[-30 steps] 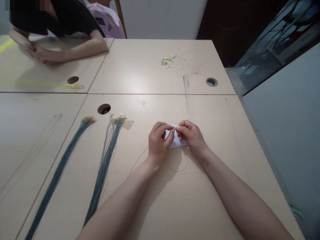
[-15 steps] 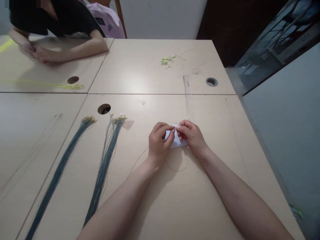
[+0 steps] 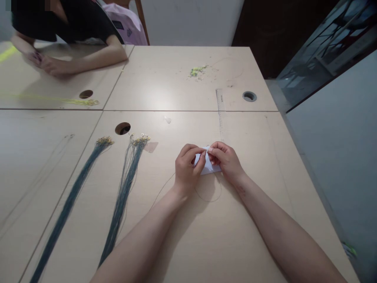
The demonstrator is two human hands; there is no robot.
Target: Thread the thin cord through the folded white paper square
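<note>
My left hand (image 3: 186, 167) and my right hand (image 3: 226, 161) meet fingertip to fingertip over a small white paper (image 3: 209, 168) lying on the pale table (image 3: 206, 236). Both hands are pinched closed on something tiny between them, too small to name. A thin cord (image 3: 206, 198) loops on the table just below my hands and trails off to the left. Left of my hands lie two bundles of teal cords (image 3: 122, 192) with gold ends, stretched toward me.
A clear ruler (image 3: 219, 108) lies beyond my hands. Yellow-green scraps (image 3: 196, 71) sit at the far middle, cable holes (image 3: 122, 128) are in the tabletops. Another person's forearm (image 3: 88, 61) and hands rest on the far left table, by yellow cords (image 3: 79, 101).
</note>
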